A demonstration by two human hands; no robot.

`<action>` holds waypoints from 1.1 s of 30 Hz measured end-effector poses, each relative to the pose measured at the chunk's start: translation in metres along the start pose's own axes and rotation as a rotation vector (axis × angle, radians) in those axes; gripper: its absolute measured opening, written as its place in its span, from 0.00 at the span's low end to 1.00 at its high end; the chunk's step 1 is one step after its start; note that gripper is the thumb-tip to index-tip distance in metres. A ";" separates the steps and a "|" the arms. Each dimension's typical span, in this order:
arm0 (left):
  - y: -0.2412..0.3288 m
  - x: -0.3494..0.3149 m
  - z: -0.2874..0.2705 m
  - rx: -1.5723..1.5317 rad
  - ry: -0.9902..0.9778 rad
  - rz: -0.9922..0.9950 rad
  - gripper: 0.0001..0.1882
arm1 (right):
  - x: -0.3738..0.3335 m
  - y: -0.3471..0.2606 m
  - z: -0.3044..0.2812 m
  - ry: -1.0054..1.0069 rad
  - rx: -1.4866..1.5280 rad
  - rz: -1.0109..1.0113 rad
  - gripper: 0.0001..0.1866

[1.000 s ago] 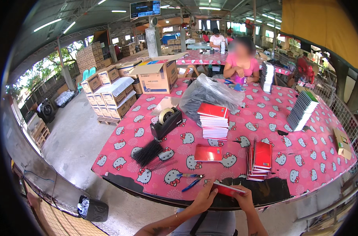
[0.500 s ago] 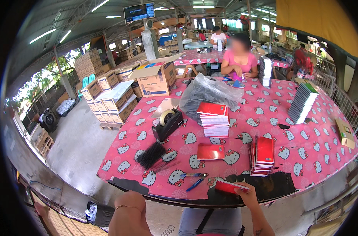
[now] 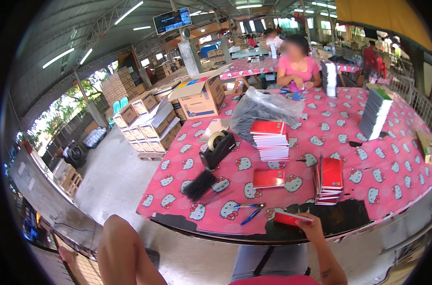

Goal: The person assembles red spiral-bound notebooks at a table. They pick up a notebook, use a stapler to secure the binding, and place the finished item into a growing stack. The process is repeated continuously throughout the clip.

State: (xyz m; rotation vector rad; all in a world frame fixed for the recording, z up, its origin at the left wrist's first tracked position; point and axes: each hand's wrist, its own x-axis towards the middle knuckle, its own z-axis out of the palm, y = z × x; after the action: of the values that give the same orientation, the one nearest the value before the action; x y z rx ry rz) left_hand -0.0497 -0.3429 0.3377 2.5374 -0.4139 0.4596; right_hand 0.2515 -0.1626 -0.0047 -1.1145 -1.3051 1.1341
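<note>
My right hand [image 3: 312, 226] grips a small red notebook [image 3: 287, 218] by its right end, over the dark bare patch at the table's near edge. My left arm [image 3: 123, 251] is bent at the lower left, off the table; its fingers are hidden. Left of the notebook lie blue-handled pliers [image 3: 252, 215]. Beyond them, a single red notebook [image 3: 268, 178] lies flat, with a stack of red notebooks [image 3: 271, 141] behind it. Spiral-bound red notebooks [image 3: 330, 181] are piled to the right. A bundle of black spiral binding coils [image 3: 199, 186] lies left of the pliers.
A black tape dispenser [image 3: 218, 149] stands behind the coils, near a grey plastic bag [image 3: 263, 114]. Dark notebook stacks [image 3: 375, 114] stand far right. An opened carton [image 3: 201, 99] is beyond the table's left edge. Across the table, a person [image 3: 298, 69] in pink works.
The view has turned slightly, so the table appears farther right and higher. My left arm has swung up and leftward in the picture. My right hand keeps hold of the red notebook.
</note>
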 end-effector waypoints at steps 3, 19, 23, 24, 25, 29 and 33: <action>0.007 0.002 -0.007 0.016 0.001 -0.040 0.14 | -0.001 -0.009 -0.001 0.003 0.029 0.059 0.13; -0.163 -0.147 -0.034 -0.196 1.330 -0.931 0.13 | -0.002 -0.009 -0.002 -0.019 0.045 -0.025 0.15; -0.293 -0.126 0.082 0.127 0.841 -0.912 0.13 | 0.006 -0.001 0.000 -0.034 -0.017 -0.118 0.14; -0.300 -0.117 0.099 0.132 0.847 -0.898 0.13 | 0.001 0.003 -0.001 -0.039 -0.063 -0.140 0.14; -0.300 -0.110 0.110 0.136 0.855 -0.884 0.13 | -0.001 0.005 -0.002 -0.038 -0.064 -0.076 0.14; -0.310 -0.105 0.129 0.239 0.905 -1.011 0.10 | -0.002 -0.002 0.001 -0.030 -0.010 0.030 0.13; -0.310 -0.105 0.140 0.270 0.916 -0.997 0.11 | -0.001 -0.004 0.000 -0.019 0.015 0.050 0.12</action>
State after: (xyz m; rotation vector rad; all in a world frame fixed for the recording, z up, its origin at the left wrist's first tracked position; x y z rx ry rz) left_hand 0.0060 -0.1446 0.0471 2.0776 1.2254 1.1724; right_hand 0.2511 -0.1640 -0.0006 -1.1332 -1.2877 1.1920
